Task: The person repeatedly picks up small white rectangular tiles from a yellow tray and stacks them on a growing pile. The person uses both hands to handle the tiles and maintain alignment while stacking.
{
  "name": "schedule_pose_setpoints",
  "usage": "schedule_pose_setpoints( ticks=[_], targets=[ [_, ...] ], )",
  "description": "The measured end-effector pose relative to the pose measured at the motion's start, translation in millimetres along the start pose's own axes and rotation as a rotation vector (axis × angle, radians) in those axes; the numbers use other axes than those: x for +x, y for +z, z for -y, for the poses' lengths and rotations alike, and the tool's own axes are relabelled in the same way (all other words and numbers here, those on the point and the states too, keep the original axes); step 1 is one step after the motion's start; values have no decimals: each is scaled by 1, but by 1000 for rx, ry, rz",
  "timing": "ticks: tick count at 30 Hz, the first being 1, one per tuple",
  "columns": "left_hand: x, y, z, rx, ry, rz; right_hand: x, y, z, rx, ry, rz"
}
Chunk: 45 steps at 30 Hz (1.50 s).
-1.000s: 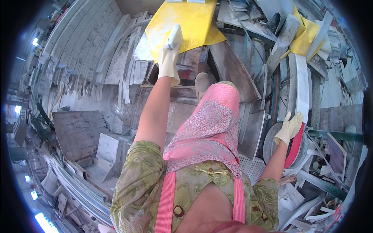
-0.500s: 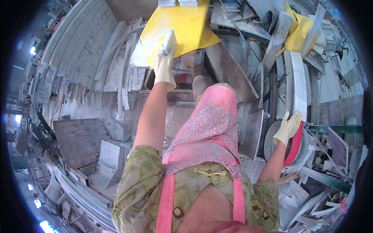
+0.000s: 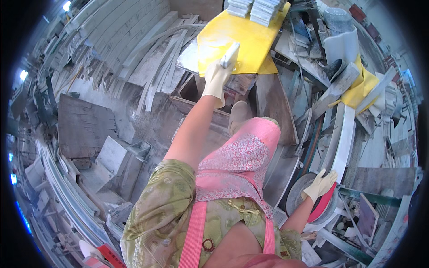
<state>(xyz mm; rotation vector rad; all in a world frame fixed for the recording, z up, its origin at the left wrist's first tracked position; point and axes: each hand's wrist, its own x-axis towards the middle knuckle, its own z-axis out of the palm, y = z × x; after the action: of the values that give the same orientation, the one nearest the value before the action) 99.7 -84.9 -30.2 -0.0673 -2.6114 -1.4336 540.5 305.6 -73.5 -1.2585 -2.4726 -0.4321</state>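
Observation:
My left hand, in a cream rubber glove, is closed around a small white stone-like block. It holds the block over the near edge of a yellow sheet draped on a support. My right hand, gloved alike, lies with fingers spread at the top of a wheel rimmed by a red belt, beside a round grey disc. From there a long pale strip runs away from me. Whether the right palm presses on the belt cannot be made out.
Stacks of thin white pieces stand at the far end of the yellow sheet. Long grey slabs lean at the far left. A brown board lies left of me. Another yellow cloth hangs over beams at the far right.
The view has turned, so most things sit farther right and lower, and more of the white stacks shows. My left hand still grips the block near the sheet's edge; my right hand stays at the wheel.

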Motion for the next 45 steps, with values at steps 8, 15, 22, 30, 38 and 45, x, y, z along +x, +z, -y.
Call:
schedule_pose_setpoints(
  ticks=[8,15,22,30,38,45],
  targets=[
    [-3,-4,-6,28,12,17,-6,-7,-1,35,21,37],
    [-1,-2,-3,-16,-1,23,-11,-17,3,59,39,50],
    [-3,-6,-8,-11,-17,43,-16,-6,-6,55,11,-8],
    [-8,-9,-14,-55,22,8,-21,-7,-9,84,0,-56],
    [-10,-11,-18,-72,-1,29,-28,-10,-7,128,-10,-116],
    [-12,-12,-20,-78,35,20,-31,-13,-8,129,5,-95]
  ],
)
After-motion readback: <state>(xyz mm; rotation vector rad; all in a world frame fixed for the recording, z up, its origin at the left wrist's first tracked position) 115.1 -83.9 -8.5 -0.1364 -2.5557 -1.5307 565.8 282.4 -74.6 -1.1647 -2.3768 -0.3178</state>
